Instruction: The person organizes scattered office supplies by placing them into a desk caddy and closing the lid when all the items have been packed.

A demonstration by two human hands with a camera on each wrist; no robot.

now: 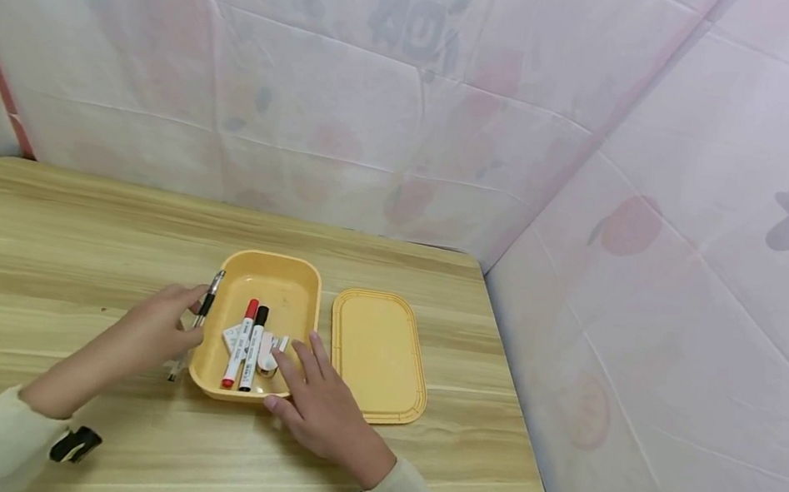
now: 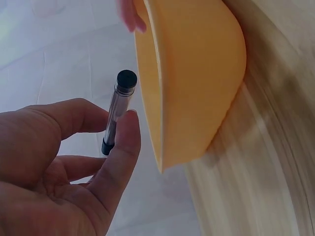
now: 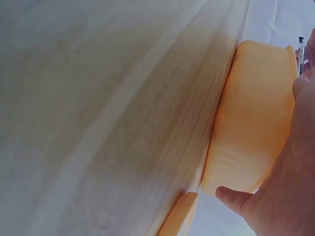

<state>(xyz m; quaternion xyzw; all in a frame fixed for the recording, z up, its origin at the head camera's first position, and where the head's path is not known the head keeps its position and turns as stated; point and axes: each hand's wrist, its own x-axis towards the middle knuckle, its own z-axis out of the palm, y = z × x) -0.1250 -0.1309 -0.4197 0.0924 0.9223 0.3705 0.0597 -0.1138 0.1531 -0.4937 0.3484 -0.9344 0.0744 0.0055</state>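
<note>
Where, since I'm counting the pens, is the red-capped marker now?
In the head view, the red-capped marker lies inside the yellow box, just left of the black-capped marker.

Nothing can be read for sure; faded grey letters (image 1: 413,28) on the back cloth (image 1: 295,89) are too blurred; print on the red marker (image 1: 239,344) and black marker (image 1: 253,351) is too small.

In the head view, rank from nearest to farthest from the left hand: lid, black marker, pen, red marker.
1. Pen: pinched in the left hand.
2. Red marker: inside the box.
3. Black marker: to its right.
4. Lid: right of box.
</note>
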